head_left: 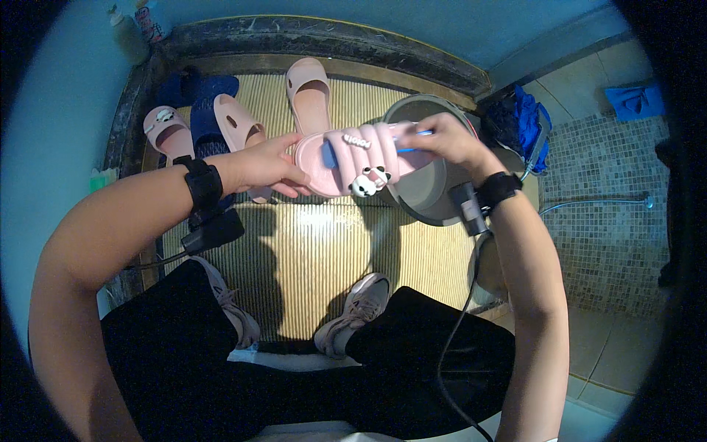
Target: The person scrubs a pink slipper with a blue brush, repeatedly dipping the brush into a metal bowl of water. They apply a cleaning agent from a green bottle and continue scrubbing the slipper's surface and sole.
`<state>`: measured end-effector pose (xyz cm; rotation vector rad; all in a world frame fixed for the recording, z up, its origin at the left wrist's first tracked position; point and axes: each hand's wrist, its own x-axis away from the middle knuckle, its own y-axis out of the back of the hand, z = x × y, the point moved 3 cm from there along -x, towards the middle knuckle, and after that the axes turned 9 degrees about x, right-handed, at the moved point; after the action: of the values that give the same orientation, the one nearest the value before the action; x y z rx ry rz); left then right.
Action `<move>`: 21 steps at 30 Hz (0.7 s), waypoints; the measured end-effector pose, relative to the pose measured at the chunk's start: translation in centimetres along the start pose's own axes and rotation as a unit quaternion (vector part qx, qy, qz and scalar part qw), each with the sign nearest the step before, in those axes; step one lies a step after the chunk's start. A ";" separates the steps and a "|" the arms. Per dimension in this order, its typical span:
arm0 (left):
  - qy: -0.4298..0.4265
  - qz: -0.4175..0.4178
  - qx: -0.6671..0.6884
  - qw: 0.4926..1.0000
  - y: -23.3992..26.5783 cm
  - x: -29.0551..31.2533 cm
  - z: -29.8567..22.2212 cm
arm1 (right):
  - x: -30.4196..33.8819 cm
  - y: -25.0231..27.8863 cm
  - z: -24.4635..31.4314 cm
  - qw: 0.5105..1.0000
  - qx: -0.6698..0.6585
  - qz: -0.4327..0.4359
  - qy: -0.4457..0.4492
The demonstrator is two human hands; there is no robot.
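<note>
A pink slide slipper (317, 166) with a puffy ribbed strap and a panda ornament is held up in front of me. My left hand (269, 166) grips one end of it, fingers below and thumb on top. My right hand (445, 140) is closed at the other end, on a slim blue-handled brush (412, 141) that runs in under the strap. Something blue also shows at the strap's far opening; the brush's head is mostly hidden. Behind the slipper, to the right, stands a grey bucket (434, 210), partly covered by my right hand.
Pink slippers (308, 88) and dark blue slippers (206, 121) lie on the ribbed mat (317, 287) at the back left. A blue cloth or bag (530, 125) sits beyond the bucket. Bottles (129, 37) stand in the far left corner. A hose (596, 200) crosses the tiled floor.
</note>
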<state>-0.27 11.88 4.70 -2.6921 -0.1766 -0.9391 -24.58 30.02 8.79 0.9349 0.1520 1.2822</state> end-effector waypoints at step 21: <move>0.002 0.019 -0.003 1.000 0.4 -0.5 0.3 | 2.6 2.3 -1.0 0.994 0.062 -0.005 -0.085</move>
<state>-0.34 11.57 4.06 -2.6896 -0.1224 -0.9348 -26.02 32.80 10.66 1.1442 0.1031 1.1872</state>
